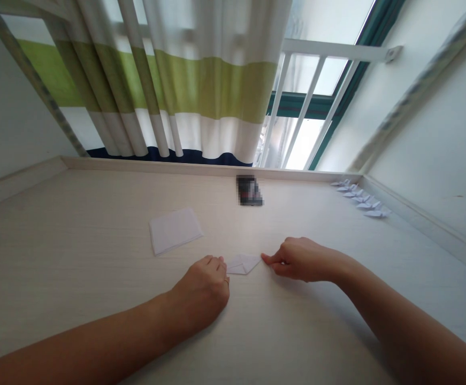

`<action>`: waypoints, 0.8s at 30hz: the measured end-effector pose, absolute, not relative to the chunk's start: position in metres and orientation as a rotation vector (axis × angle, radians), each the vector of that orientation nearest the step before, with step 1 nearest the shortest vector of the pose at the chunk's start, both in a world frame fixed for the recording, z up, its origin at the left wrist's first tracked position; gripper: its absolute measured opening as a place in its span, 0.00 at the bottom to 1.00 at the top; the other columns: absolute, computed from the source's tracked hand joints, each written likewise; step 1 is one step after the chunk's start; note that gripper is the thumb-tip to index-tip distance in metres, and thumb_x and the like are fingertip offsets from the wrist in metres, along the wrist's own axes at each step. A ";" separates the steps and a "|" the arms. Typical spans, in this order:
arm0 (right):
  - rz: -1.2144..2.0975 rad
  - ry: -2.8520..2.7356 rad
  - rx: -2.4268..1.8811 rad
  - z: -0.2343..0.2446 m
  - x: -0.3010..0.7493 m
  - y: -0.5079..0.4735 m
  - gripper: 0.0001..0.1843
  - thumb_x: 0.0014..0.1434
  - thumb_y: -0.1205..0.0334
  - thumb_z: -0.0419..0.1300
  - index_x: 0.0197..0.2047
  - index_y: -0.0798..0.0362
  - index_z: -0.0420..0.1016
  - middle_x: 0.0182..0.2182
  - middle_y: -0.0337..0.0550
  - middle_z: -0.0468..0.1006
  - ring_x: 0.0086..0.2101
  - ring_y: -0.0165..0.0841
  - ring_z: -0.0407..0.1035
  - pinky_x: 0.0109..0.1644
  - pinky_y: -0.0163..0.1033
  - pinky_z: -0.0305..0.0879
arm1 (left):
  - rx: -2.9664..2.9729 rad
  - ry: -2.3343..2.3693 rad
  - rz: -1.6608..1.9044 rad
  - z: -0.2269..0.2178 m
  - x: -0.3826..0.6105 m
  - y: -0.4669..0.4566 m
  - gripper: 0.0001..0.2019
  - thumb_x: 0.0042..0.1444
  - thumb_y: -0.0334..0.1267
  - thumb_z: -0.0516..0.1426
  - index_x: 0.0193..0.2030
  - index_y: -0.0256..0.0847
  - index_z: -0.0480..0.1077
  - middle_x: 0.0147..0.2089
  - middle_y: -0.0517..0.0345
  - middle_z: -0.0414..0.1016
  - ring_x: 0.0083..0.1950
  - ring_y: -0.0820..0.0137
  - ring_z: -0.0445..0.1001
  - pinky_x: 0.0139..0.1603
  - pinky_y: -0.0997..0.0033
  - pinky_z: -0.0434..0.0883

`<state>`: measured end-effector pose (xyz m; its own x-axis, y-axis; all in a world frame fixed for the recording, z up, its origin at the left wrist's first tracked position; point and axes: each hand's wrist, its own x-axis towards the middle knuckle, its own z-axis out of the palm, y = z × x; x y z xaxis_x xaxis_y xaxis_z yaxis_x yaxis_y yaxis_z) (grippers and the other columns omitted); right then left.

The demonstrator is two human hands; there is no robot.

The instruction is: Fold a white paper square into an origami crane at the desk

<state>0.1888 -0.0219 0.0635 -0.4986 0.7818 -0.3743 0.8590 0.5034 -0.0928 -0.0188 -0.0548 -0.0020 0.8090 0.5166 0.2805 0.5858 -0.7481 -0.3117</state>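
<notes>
A small folded piece of white paper lies flat on the pale wooden table between my two hands. My left hand rests on the table with its fingers curled, their tips pressing the paper's left edge. My right hand has its fingers drawn together, pinching the paper's right corner against the table.
A stack of white paper sheets lies behind the left hand. A small dark blurred object stands near the window sill. Several folded paper figures line the far right edge. A striped curtain hangs before the window.
</notes>
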 end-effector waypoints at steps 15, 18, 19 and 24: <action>0.032 3.019 1.169 0.041 0.176 -0.023 0.06 0.52 0.63 0.52 0.26 0.56 0.64 0.26 0.43 0.67 0.27 0.29 0.57 0.30 0.34 0.53 | -2.748 -0.913 -0.357 0.004 -0.025 -0.039 0.13 0.53 0.31 0.49 0.20 0.36 0.67 0.23 0.54 0.69 0.27 0.69 0.67 0.26 0.70 0.65; 0.027 3.052 1.201 0.042 0.177 -0.022 0.06 0.52 0.62 0.54 0.28 0.56 0.63 0.29 0.44 0.66 0.28 0.30 0.57 0.33 0.36 0.55 | -2.840 -1.060 -0.447 0.008 -0.027 -0.030 0.15 0.55 0.38 0.48 0.21 0.37 0.69 0.25 0.56 0.69 0.29 0.70 0.67 0.27 0.73 0.64; 0.006 3.078 1.174 0.041 0.178 -0.022 0.05 0.53 0.62 0.54 0.29 0.56 0.64 0.29 0.45 0.66 0.30 0.31 0.58 0.34 0.37 0.55 | -2.870 -1.123 -0.500 0.008 -0.028 -0.028 0.15 0.55 0.39 0.48 0.22 0.37 0.69 0.27 0.57 0.69 0.30 0.71 0.67 0.28 0.73 0.65; -0.213 3.181 0.891 0.035 0.177 -0.019 0.10 0.57 0.68 0.49 0.35 0.56 0.71 0.32 0.47 0.68 0.34 0.32 0.60 0.39 0.38 0.57 | -3.031 -1.257 -0.756 0.002 -0.028 -0.021 0.09 0.53 0.40 0.52 0.31 0.38 0.70 0.33 0.56 0.71 0.36 0.72 0.68 0.38 0.73 0.66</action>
